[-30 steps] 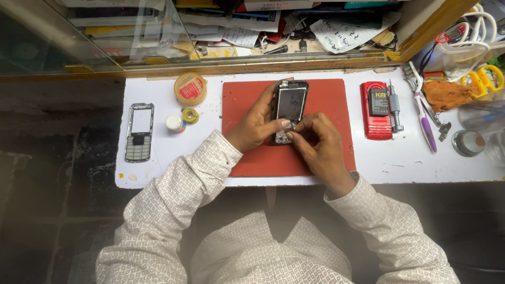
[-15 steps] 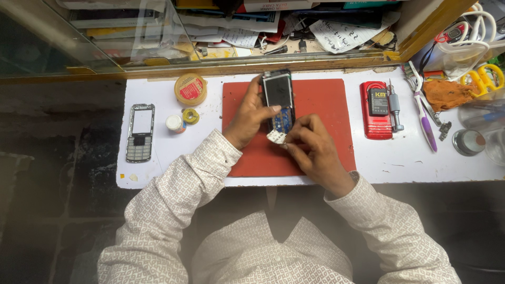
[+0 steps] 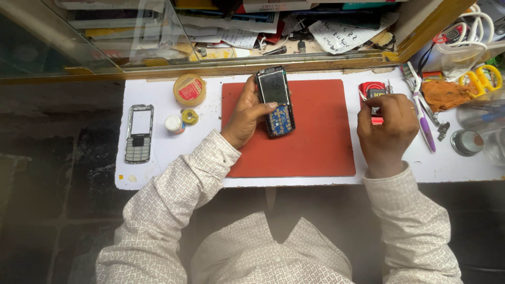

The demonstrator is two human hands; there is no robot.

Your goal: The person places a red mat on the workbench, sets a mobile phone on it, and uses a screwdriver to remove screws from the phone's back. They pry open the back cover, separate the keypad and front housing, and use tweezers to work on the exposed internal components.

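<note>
Opened phone (image 3: 275, 102), its front cover off so that the dark screen and the blue keypad board show, lies lengthwise on the upper middle of the red mat (image 3: 310, 142), and the mat serves as the landmark for all else. One left hand (image 3: 246, 113) comes in from the mat's lower left, wrist bent, palm toward the phone, thumb laid across the phone's middle and fingers wrapped behind its left edge, so the hand grasps the phone. One right hand (image 3: 385, 129) rests just off the mat's right edge, its forearm rising from below, fingers curled and pinched together over a red box (image 3: 371, 90) that stands beside the mat's upper right corner; whether those fingers hold something small cannot be told. Both arms wear a pale patterned sleeve. Left of the mat lie one detached phone front cover (image 3: 139, 133) with its keypad, one small white-capped bottle (image 3: 173, 123), one small yellow roll (image 3: 190, 116) and one round yellow tin with a red label (image 3: 190, 90). Right of the mat, past the right hand, lie one purple-and-white toothbrush (image 3: 424, 125), one orange cloth (image 3: 444, 93), one pair of yellow-handled scissors (image 3: 481, 79) and one round metal cap (image 3: 465, 142). All rest on the white worktop (image 3: 163, 173).
</note>
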